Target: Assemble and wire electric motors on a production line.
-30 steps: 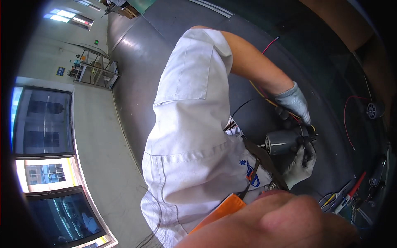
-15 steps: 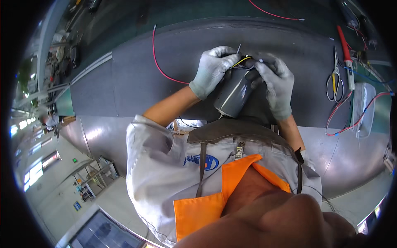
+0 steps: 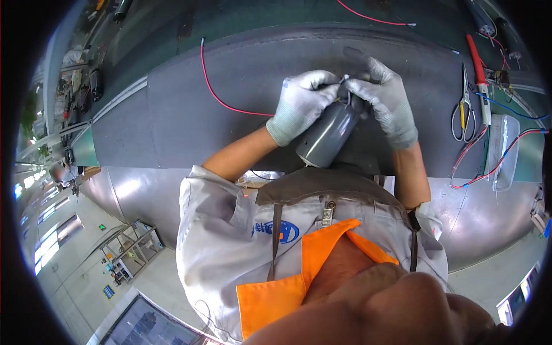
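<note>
A dark grey metal cylinder (image 3: pixel 329 138), with thin wires (image 3: pixel 346 96) coming out of its far end, lies slanted just in front of my apron. Both hands wear pale gloves with darker fingertips. My left hand (image 3: pixel 305 103) is closed at the far end, thumb and fingers pinching together by the wires. From the other side my right hand (image 3: pixel 386 100) meets it, its thumb pressed at a wire and a dark fingertip pointing away from me. The fingertips partly hide the wires, so how they run is unclear.
Left of the hands a red wire (image 3: pixel 210 86) curves over the grey mat (image 3: pixel 178 115); another red wire (image 3: pixel 374 18) lies farther back. At right are scissors (image 3: pixel 464 112), a red-and-white pen-shaped tool (image 3: pixel 478 66), a clear plastic box (image 3: pixel 506 152) and red-blue wires (image 3: pixel 460 167).
My right hand has lifted a finger and shifted its thumb toward the left hand at the wires. The yellow wire seen before is now mostly hidden. The view has shifted slightly.
</note>
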Available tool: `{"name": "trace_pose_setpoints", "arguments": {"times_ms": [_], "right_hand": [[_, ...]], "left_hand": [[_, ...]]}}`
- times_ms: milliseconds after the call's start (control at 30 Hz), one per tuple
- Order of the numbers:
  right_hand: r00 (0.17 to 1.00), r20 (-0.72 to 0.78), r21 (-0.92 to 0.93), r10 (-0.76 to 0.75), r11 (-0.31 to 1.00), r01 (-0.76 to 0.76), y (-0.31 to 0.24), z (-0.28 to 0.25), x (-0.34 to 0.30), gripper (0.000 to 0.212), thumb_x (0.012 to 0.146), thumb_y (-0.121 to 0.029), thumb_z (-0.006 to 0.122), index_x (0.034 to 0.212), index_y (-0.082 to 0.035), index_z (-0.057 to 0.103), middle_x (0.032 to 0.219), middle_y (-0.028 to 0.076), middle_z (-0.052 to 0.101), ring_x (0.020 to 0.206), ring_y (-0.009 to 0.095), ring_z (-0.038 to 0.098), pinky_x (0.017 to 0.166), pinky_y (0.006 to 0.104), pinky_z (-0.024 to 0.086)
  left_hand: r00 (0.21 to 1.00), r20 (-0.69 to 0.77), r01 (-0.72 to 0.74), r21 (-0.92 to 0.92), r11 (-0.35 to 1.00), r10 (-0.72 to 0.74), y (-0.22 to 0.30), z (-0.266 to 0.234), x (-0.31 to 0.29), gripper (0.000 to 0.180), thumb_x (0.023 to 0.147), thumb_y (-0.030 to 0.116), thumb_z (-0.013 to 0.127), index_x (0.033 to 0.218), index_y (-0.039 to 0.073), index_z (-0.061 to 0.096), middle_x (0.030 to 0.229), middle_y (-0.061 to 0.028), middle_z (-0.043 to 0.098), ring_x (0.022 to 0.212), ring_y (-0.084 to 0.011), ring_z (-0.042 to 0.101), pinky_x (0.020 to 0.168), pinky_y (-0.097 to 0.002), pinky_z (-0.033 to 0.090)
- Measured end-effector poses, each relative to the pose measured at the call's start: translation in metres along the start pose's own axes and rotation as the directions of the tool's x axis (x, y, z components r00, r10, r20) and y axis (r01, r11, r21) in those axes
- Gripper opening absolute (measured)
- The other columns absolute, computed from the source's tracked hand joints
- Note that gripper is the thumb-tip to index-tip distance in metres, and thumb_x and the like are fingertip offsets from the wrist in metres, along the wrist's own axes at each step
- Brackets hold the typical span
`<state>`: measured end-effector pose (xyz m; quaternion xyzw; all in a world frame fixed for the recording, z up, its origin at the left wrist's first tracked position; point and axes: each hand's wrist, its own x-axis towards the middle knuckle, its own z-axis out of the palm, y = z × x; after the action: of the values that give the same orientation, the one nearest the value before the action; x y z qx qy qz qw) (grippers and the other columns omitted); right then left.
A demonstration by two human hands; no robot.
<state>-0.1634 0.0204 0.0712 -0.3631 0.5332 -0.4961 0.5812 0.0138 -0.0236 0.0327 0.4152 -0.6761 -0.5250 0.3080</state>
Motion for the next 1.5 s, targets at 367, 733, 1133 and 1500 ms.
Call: {"name": "trace_pose_setpoints", "arguments": {"times_ms": [367,733,1133,1500], "right_hand": [[0.988,0.026,-0.076,0.152,0.986,-0.15,-0.004,-0.061,-0.047,0.048,0.088,-0.013,0.068,0.133,0.003,0.058,0.078,0.002,0.066,0.059,0.005,0.057,0.049,0.019,0.043],[0.873,-0.078,-0.759,-0.482,0.597,0.262,0.026,-0.067,-0.077,0.013,0.087,-0.011,0.07,0.097,-0.004,0.072,0.084,0.013,0.068,0.078,0.029,0.066,0.067,0.0349,0.052],[0.68,-0.428,-0.602,-0.595,0.749,0.276,0.073,-0.1,-0.044,0.006,0.081,-0.002,0.067,0.082,0.003,0.068,0.071,0.009,0.061,0.061,0.014,0.055,0.058,0.0293,0.044],[0.943,-0.096,0.309,-0.318,0.891,0.332,0.043,-0.067,-0.046,0.038,0.104,-0.03,0.051,0.112,0.004,0.064,0.086,0.01,0.064,0.058,0.01,0.059,0.049,0.0232,0.047]], "left_hand": [[0.935,0.198,-0.316,0.093,0.944,0.294,0.028,0.054,0.01,0.014,0.087,0.003,0.069,0.1,0.0,0.072,0.088,-0.012,0.072,0.077,-0.0178,0.071,0.07,-0.0296,0.056],[0.916,0.162,-0.4,0.384,0.832,0.366,0.04,0.059,-0.012,0.035,0.085,-0.002,0.066,0.119,0.001,0.064,0.091,-0.014,0.069,0.076,-0.0231,0.067,0.07,-0.0314,0.054],[0.857,0.243,-0.507,0.555,0.659,0.455,0.038,0.06,-0.028,0.023,0.081,0.004,0.073,0.103,0.008,0.067,0.082,-0.0112,0.067,0.064,-0.0264,0.063,0.058,-0.0351,0.051],[0.719,0.47,-0.682,0.619,0.389,0.512,0.029,0.052,-0.016,0.018,0.085,0.019,0.07,0.101,0.012,0.065,0.062,-0.006,0.056,0.048,-0.0261,0.057,0.044,-0.0394,0.044]]}}
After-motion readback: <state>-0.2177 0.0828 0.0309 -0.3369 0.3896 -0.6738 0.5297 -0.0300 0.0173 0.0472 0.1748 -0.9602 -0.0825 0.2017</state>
